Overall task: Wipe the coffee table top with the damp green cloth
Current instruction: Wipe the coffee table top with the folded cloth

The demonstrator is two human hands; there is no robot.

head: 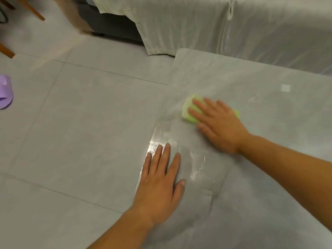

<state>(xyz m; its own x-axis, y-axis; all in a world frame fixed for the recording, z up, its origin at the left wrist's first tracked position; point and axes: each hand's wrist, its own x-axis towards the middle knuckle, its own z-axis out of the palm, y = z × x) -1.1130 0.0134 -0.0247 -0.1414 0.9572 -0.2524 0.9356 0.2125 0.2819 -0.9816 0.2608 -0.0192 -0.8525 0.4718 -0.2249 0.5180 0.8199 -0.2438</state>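
Mid-wipe: right hand [220, 123] pressed flat on the green cloth [190, 112], left hand [161, 178] open, bracing the worktop [269, 177] edge. Next probably sweep toward the drier far side.

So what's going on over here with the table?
A person is wiping a grey coffee table. The right hand presses flat on a folded green cloth near the table's left edge, while the left hand rests palm down on the tabletop closer to the person, seemingly bracing. Wet streaks glisten between the hands. A covered sofa stands beyond the table, and a purple slipper lies on the floor at far left.
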